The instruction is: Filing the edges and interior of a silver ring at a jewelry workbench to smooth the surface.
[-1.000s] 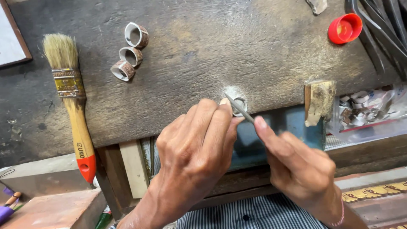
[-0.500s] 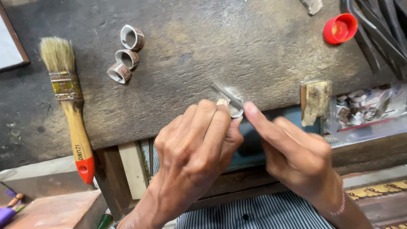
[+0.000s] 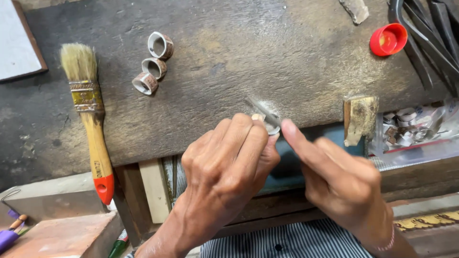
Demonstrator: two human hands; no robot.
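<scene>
Nearest to us, a striped shirt (image 3: 296, 243) shows at the bottom edge. Above it, our left hand (image 3: 224, 167) curls its fingers tight around a small metal ring (image 3: 271, 128), of which only a sliver shows at the fingertips, pressed against the near edge of the wooden counter (image 3: 229, 57). Our right hand (image 3: 344, 184) pinches a thin metal file (image 3: 262, 111) between thumb and forefinger; the file slants up and left from the ring onto the counter, over a patch of pale dust.

Just right of the hands, a small wooden block (image 3: 359, 119) sticks out from the counter's edge, and beside it lies a clear plastic bag of metal pieces (image 3: 411, 126).

To the left, a paintbrush (image 3: 91, 114) with a wooden handle and red tip lies lengthwise, bristles pointing away from us.

Farther back, three patterned rings (image 3: 153, 69) sit in a close cluster. At the far right rest a red bottle cap (image 3: 388, 39) and several dark metal tools (image 3: 430, 33).
</scene>
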